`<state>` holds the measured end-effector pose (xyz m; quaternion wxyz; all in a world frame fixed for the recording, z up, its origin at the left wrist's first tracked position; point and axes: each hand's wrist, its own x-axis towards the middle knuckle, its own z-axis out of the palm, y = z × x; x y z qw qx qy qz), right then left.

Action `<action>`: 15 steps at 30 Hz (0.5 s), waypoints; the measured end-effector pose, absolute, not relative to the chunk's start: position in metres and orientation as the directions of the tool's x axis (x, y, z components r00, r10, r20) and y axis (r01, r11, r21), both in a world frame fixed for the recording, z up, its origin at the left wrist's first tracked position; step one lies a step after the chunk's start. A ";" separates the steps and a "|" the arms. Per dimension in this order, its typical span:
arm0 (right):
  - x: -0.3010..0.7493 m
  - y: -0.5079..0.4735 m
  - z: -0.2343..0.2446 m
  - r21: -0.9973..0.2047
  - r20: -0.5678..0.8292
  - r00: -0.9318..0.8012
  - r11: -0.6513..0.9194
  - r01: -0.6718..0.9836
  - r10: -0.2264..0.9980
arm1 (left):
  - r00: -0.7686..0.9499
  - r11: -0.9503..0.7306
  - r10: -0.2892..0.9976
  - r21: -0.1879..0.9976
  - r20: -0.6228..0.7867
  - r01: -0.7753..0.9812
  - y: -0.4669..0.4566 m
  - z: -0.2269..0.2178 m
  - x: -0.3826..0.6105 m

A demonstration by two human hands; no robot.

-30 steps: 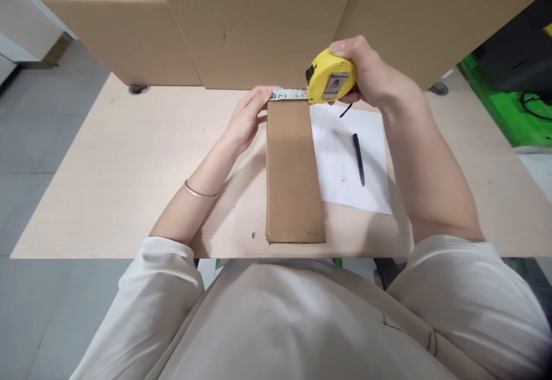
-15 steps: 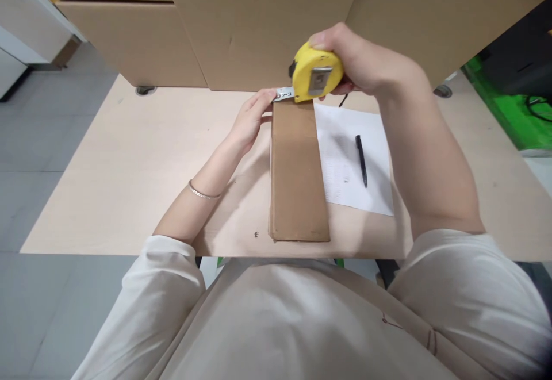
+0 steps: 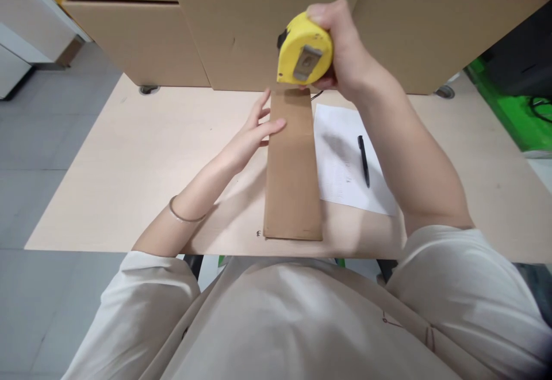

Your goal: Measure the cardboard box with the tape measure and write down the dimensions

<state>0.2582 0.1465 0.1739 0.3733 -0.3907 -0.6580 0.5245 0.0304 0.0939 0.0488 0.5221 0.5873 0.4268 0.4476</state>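
A long, narrow cardboard box (image 3: 293,179) lies lengthwise in front of me on the table. My left hand (image 3: 252,133) is at its far left side, fingers apart, the thumb laid on the top face and the other fingers along the left edge. Above the box's far end, my right hand (image 3: 340,46) grips a yellow tape measure (image 3: 304,52) with a metal belt clip facing me. No blade shows outside the tape measure's case. The right fingertips are partly hidden behind the case.
To the right of the box, a white sheet of paper (image 3: 345,190) lies with a black pen (image 3: 363,160) on it. Large cardboard boxes (image 3: 259,29) stand along the table's far edge. Cable holes (image 3: 444,92) sit in the back corners of the table (image 3: 142,196).
The tape measure has risen up and left off the box, and its blade is no longer visible. My left hand has let go of the blade end and spread onto the box, which sits slightly further left.
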 end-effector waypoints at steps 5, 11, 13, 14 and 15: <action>0.284 0.137 0.172 -0.975 0.163 -0.380 0.207 0.079 0.911 | 0.239 -0.037 0.971 0.974 -0.018 0.224 0.069 0.089 -0.007; 0.301 0.128 0.165 -0.971 0.120 -0.280 0.171 0.166 0.953 | 0.243 0.013 0.968 0.981 -0.060 0.193 0.067 0.083 -0.027; 0.303 0.129 0.165 -0.974 0.126 -0.269 0.170 0.147 0.955 | 0.208 0.042 0.976 0.991 -0.068 0.124 0.064 0.077 -0.024; 0.305 0.130 0.165 -0.977 0.131 -0.267 0.169 0.128 0.955 | 0.187 0.051 0.980 0.995 -0.065 0.081 0.060 0.075 -0.019; 0.306 0.131 0.165 -0.980 0.136 -0.267 0.169 0.105 0.954 | 0.176 0.055 0.982 0.998 -0.061 0.040 0.055 0.073 -0.013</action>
